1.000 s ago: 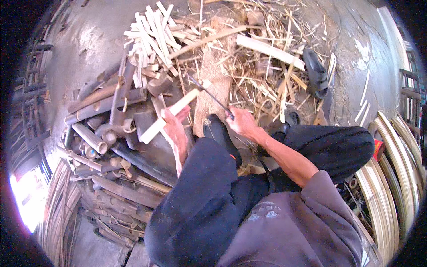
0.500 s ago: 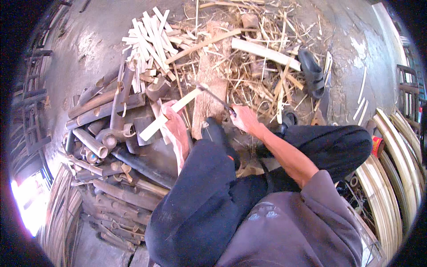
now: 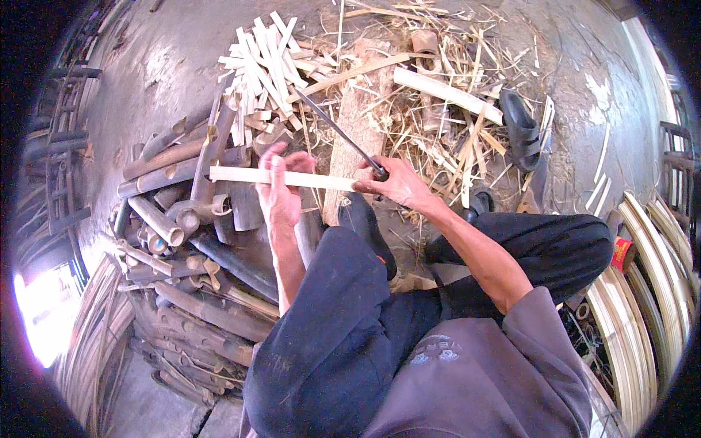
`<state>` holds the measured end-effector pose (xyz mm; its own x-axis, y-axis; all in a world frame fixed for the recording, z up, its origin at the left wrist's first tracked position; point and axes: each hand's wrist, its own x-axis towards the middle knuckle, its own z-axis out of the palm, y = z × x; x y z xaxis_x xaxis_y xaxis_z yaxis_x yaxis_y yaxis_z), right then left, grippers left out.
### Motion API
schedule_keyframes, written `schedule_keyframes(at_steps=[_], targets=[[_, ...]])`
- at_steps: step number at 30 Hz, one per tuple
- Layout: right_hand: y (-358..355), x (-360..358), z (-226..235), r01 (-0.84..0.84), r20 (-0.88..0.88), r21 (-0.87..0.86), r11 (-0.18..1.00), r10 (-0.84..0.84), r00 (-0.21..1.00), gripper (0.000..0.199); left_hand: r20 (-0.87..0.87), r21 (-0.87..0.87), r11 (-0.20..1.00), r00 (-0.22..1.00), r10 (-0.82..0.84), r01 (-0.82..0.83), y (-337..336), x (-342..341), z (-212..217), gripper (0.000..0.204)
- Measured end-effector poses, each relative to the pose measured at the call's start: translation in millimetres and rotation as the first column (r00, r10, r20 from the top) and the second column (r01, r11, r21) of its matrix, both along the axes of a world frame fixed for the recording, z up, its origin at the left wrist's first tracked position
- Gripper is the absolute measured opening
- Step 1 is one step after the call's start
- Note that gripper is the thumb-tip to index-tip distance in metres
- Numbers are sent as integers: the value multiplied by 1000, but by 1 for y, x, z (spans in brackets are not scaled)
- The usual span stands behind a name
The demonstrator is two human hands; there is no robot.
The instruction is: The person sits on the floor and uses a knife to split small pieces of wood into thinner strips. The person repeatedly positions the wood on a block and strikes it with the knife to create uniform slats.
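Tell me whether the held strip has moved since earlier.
Yes: against the wooden plank, the held strip has swung from slanting to nearly crosswise, its right end lower in view.

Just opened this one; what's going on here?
The right hand grips a dark-handled knife and also has one end of a pale flat strip at its fingers. The strip runs across the left hand, whose fingers look partly spread; how firmly it holds is unclear. The blade points away from the body. Ahead lies a wooden board, with a pile of pale pieces to its left and scattered shavings to its right.
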<state>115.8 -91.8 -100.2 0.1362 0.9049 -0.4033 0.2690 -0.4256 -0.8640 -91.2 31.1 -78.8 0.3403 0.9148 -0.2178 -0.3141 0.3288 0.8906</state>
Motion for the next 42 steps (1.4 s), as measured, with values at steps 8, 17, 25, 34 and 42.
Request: schedule_keyframes(at_steps=[8,17,25,34,42], targets=[[-30,-16,-20,111,-201,-158,981,-142,969,57,-166,211,977,985,44,-8,9,-2,32,41],[-29,-27,-46,144,11,-112,983,-144,990,52,-409,352,916,912,-32,190,6,6,27,39],[-18,-36,-19,249,-257,-170,953,-287,923,41,-130,9,998,990,63,-62,-10,32,-24,48],[-48,32,5,-146,468,103,984,82,880,49,19,-493,799,922,-386,344,-36,-24,20,33],[-68,-15,0,-480,466,14,877,419,779,50,-196,-629,499,499,-844,597,-55,-42,7,26]])
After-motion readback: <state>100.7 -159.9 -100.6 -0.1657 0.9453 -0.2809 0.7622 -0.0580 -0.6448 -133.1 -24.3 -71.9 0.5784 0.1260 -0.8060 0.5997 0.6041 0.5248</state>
